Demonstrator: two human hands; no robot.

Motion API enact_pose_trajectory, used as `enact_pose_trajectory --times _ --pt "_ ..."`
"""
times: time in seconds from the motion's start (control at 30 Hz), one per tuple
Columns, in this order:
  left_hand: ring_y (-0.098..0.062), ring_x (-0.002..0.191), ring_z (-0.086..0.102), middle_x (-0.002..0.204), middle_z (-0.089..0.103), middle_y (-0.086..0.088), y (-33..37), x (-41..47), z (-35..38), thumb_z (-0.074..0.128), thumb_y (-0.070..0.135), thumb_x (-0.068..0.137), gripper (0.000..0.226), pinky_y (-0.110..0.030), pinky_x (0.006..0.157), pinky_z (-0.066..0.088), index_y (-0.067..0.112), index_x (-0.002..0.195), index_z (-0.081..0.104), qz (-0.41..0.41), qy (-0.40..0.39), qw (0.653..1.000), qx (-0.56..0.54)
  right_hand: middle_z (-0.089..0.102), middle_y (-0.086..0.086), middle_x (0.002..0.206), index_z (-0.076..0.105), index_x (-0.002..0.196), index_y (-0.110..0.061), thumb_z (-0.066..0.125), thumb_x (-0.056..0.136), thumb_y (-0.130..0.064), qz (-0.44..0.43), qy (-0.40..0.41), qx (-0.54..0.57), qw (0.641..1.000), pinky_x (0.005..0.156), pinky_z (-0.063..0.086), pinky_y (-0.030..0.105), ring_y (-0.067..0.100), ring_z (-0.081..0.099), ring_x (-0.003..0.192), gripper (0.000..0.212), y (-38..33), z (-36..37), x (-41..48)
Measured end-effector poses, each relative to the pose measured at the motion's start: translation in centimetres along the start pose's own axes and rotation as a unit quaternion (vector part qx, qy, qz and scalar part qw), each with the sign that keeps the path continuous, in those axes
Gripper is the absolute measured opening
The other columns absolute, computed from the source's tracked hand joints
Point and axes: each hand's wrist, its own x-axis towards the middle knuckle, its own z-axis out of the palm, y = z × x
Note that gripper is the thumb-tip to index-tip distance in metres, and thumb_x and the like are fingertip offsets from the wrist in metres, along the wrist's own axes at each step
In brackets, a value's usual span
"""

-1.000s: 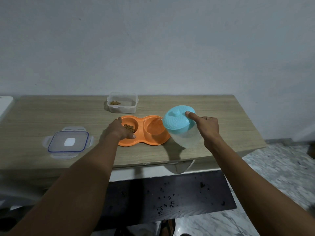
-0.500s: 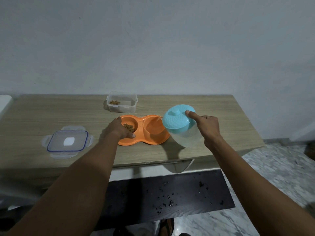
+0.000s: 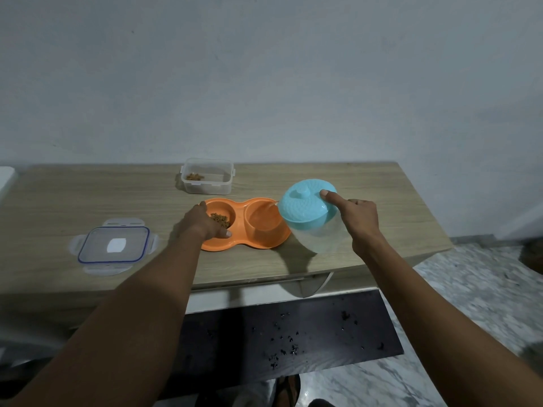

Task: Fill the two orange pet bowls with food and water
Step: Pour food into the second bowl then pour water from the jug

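A thin stream of water [image 3: 270, 205] now runs from the spout of the pitcher [image 3: 318, 236] into the right-hand well [image 3: 263, 221] of the orange pet bowls [image 3: 264, 243], which sit mid-counter just in front of the clear food container [image 3: 207, 183]. In the pictures from 1 and 0.5 seconds ago the pitcher was already tipped toward that well, but whether it was pouring is too small to tell. By my reading the water step is under way, with the well's level not clear from here.

The left well already holds kibble [image 3: 220, 221], so the food half looks done and only the water half is open.

The right hand [image 3: 360, 221] grasps the tilted pitcher, its index finger [image 3: 330, 196] pressing down on the blue lid [image 3: 305, 207]. The left hand [image 3: 205, 223] holds the left well's rim, thumb on the near edge, the other fingers mostly hidden; it steadies the bowls.

Little else differs from 1 second ago: both hands keep their places, and the container's lid [image 3: 114, 245] lies flat on the counter [image 3: 88, 195], well to the left
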Motion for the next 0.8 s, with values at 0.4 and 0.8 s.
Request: enact_pose_trajectory --times 0.4,0.8 --pt "-0.036 0.141 0.037 0.158 0.034 -0.012 0.0 -0.2 0.1 0.095 0.03 0.058 0.123 -0.047 0.109 0.039 0.019 0.157 0.022 -0.005 0.003 1.0 -0.014 0.033 0.006 0.071 0.046 0.067 -0.015 0.09 0.07 -0.04 -0.006 -0.009 0.121 0.993 0.066 0.031 0.035 0.018 0.032 0.064 0.051 -1.8 0.4 2.3" --pt "-0.033 0.132 0.048 0.15 0.048 -0.005 -1.2 0.9 0.5 0.092 0.053 0.033 0.137 -0.048 0.104 0.044 0.031 0.153 0.03 -0.011 0.019 1.0 -0.018 0.039 -0.005 0.062 0.066 0.089 -0.012 0.09 0.073 -0.039 0.026 -0.088 0.133 0.987 0.059 0.03 0.028 0.011 0.034 0.059 0.039 -4.7 8.3 11.0"
